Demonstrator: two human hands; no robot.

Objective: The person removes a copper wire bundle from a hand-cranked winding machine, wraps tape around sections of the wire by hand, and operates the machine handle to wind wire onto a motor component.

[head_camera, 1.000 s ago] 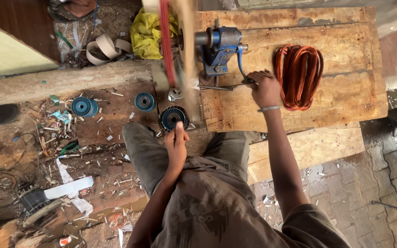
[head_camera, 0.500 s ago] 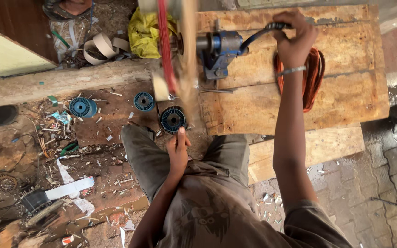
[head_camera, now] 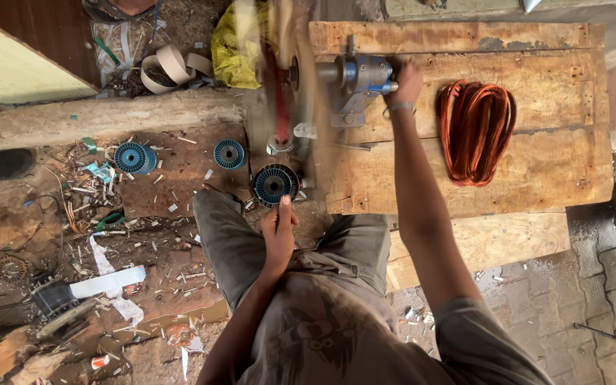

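While the person sits at the near left corner of the wooden workbench (head_camera: 536, 164), the right hand (head_camera: 406, 80) is wrapped around the crank of a blue hand winder (head_camera: 362, 77) fixed at the bench's far left edge, fingers curled shut on the handle, which puts the arm straight across the boards for turning. Left of the winder, a red and pale former (head_camera: 281, 78) shows only as a blur, so it seems to be spinning. The left hand (head_camera: 278, 232) sits low by the lap, fingers pressed together as if pinching something thin, possibly wire, though I cannot make it out; it hovers just above a dark blue spool (head_camera: 275, 184) on the ground at the bench's left edge, likely to guide the feed. A finished-looking coil of copper wire (head_camera: 475, 132) lies apart toward the bench's right side, out of the arm's way. Two more blue spools (head_camera: 134, 157) lie in the littered dirt.
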